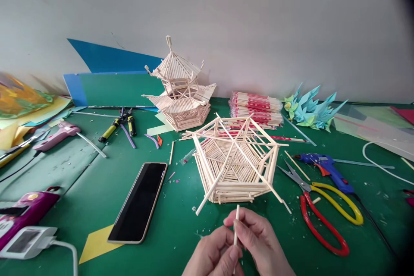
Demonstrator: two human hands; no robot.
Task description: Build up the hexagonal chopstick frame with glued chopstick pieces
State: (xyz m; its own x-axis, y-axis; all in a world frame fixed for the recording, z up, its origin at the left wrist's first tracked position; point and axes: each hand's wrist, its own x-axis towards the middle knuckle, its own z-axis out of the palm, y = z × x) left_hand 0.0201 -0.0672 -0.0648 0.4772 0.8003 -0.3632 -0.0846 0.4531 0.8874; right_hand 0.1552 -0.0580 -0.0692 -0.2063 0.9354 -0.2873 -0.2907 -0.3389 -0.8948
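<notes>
A short wooden stick stands nearly upright between my two hands at the bottom of the view. My right hand pinches its upper part between thumb and fingers. Lower down, my left hand is closed on the same stick. Just beyond them sits a six-sided frame of wooden sticks, with a floor of close-laid sticks and long sticks crossing over its top. Behind it to the left rises a tiered pagoda model made of the same kind of sticks.
Scissors with red and yellow handles and a blue glue gun lie at right. A phone rests at left, near a pink glue gun and pliers. Packs of sticks and blue folded paper lie at the back.
</notes>
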